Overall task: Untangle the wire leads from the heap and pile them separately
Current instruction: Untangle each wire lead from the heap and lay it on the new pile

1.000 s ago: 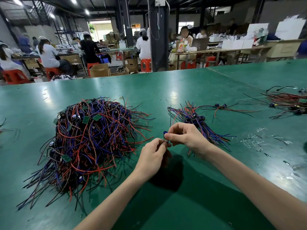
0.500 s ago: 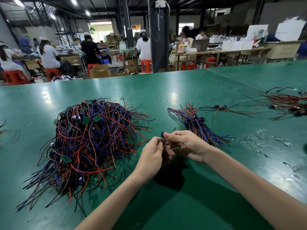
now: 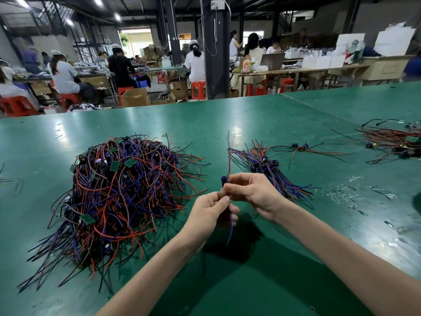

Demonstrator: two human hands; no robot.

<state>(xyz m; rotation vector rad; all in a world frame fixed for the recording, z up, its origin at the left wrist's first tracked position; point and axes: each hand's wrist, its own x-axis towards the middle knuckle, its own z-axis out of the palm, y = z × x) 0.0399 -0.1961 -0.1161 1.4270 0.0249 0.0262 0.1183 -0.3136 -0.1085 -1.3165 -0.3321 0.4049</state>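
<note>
One lead (image 3: 224,180) held upright between tangled heap (image 3: 120,195) and sorted pile (image 3: 265,164).

Bright ceiling lamps (image 3: 98,1) and a washed-out doorway (image 3: 136,39) light the dim hall from its far end; white glare lies in patches on the green table (image 3: 237,131); a dark, soft shadow pools beneath the left hand (image 3: 208,213) and right hand (image 3: 255,192); the wire lead (image 3: 229,161) they pinch is sharp; distant workers (image 3: 63,74) look soft; the table's far edge bows with wide-angle distortion.

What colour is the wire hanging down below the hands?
Blue. The wire dangles beneath the left hand; the head view shows it clearly.
</note>
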